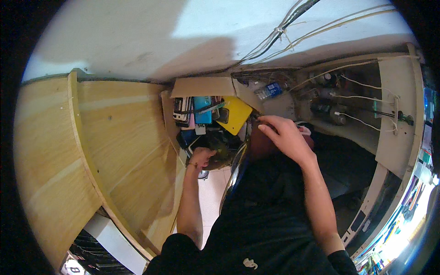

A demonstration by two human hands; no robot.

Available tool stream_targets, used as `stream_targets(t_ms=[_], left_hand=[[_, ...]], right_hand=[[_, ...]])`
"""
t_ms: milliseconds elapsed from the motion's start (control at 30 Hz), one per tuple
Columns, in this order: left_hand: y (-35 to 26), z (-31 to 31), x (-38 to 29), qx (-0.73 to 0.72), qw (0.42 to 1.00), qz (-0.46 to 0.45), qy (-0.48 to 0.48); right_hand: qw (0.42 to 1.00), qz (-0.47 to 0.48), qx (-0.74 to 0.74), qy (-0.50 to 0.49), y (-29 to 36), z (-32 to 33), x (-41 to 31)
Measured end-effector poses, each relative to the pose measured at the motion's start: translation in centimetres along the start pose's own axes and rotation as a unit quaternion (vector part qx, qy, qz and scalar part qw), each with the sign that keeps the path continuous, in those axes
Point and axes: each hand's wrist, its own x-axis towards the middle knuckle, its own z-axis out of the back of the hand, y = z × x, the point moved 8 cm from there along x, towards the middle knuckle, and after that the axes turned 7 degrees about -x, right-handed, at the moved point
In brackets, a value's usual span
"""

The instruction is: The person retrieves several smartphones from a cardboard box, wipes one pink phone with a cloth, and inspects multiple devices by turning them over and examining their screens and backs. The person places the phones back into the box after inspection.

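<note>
In front of me stands an open cardboard box [206, 86] crammed with flat, phone-sized items. Among them are a blue case [202, 113], a larger yellow flat piece [236, 113] with a dark patch, and a dark, crumpled heap [220, 142] nearer me. My left hand [202, 157] is at the box's near left side, fingers curled beside the dark heap; what they hold is hidden. By the box's right edge is my right hand [283, 132], thumb and fingers bent close together over my knee. A small dark thing lies at its fingertips, and a grip on it is unclear.
Wooden cabinet panels [123, 137] rise on the left. White cables [361, 98] hang over a shelf board [395, 113] at right, near a clear bottle with a blue label [273, 90]. Bundled cables [275, 34] run along the wall. A curved metal rim [237, 166] stands beside my leg.
</note>
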Motion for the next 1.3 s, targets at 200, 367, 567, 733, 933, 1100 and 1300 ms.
stream_targets(t_ms=[200,367,567,733,933,1100,1300], left_hand=[[-3.3,1.1,-7.9,0.125,0.991,-0.053,0.019],[-13.9,-4.3,-13.2,0.426,0.842,-0.332,-0.006],[-23.5,-15.3,-20.4,0.463,0.727,-0.479,0.168],[-26.0,-17.5,-18.8,0.086,0.895,-0.322,0.296],[-25.8,-19.3,-20.6,-0.113,0.841,-0.409,0.335],[-26.3,-21.1,-22.3,-0.082,0.835,-0.449,0.308],[-26.8,-22.2,-22.5,-0.087,0.837,-0.456,0.291]], right_hand=[[1.0,0.008,0.016,0.002,0.3,0.2,-0.1],[0.997,-0.001,0.07,-0.014,1.2,0.3,0.2],[0.93,-0.013,0.366,-0.037,0.4,2.6,0.6],[0.809,-0.093,0.576,-0.066,-2.2,4.2,-1.1],[0.727,-0.029,0.681,-0.082,-1.4,3.9,-1.1],[0.68,-0.003,0.73,-0.065,-0.7,3.6,-1.1],[0.674,0.015,0.736,-0.068,-0.5,3.9,-1.3]])
